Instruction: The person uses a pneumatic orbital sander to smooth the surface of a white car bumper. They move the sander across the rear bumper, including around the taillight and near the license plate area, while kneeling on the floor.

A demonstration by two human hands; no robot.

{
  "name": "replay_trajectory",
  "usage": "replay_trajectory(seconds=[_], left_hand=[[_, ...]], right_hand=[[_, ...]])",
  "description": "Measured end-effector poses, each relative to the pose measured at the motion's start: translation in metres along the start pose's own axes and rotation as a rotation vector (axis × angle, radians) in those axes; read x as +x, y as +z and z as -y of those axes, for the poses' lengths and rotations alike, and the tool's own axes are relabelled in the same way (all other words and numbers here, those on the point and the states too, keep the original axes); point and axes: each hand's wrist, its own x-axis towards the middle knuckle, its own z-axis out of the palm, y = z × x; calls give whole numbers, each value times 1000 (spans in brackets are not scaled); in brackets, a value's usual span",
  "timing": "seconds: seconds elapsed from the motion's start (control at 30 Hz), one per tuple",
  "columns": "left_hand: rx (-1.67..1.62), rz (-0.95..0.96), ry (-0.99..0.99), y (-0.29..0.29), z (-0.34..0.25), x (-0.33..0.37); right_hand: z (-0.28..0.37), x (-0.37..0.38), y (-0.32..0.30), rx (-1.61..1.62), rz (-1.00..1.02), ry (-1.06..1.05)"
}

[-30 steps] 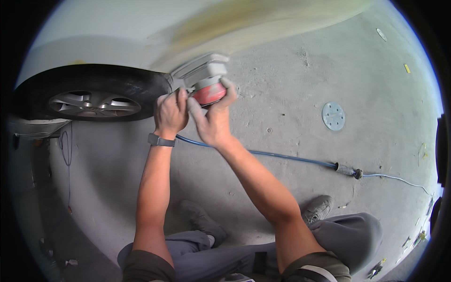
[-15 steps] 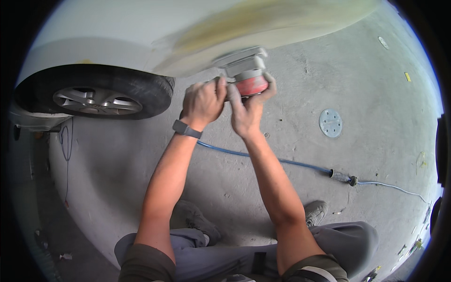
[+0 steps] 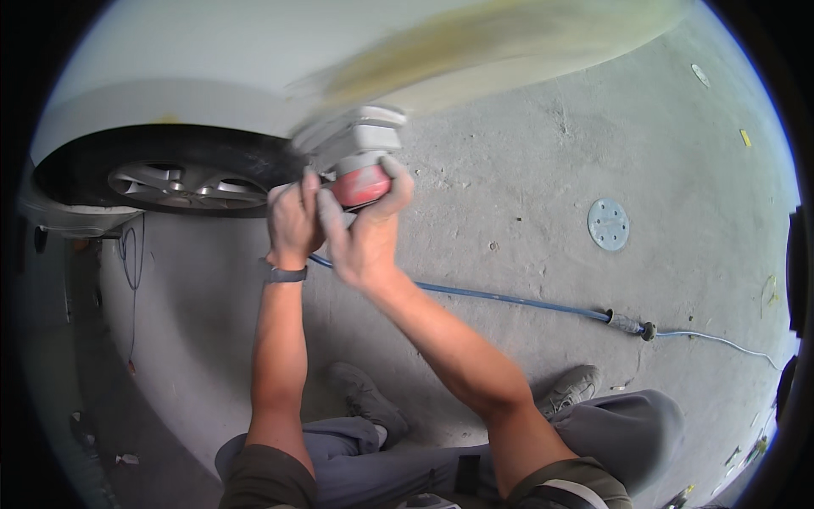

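The bare right hand (image 3: pixel 366 236) cupped, and the left hand (image 3: pixel 292 220) clasped from the left, a grey sanding tool with round red cap (image 3: pixel 363 185), its bulk beyond both.

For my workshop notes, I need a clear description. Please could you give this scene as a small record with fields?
Left hand: gripping the power tool; dark wristband
Right hand: around the tool's red part
Tool position: near the lower edge of the pale car panel; blurred, contact unclear
Panel mark: yellowish patch
Left of hands: wheel
Floor: blue hose, pale disc with holes
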Motion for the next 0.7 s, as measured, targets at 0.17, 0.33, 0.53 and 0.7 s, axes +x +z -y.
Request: replay_trajectory(seconds=[0.17,0.33,0.53,0.7], left_hand=[[-73,21,-60,-1,-14,10],[35,96,85,66,-69,38],[-106,105,113,113,-148,73],[19,69,146,97,-124,59]], right_hand=[[12,13,-4,-39,-69,-13],[-32,53,-68,126,-122,161],[-46,114,-155,164,-140,172],[-37,101,-131,-36,-184,9]])
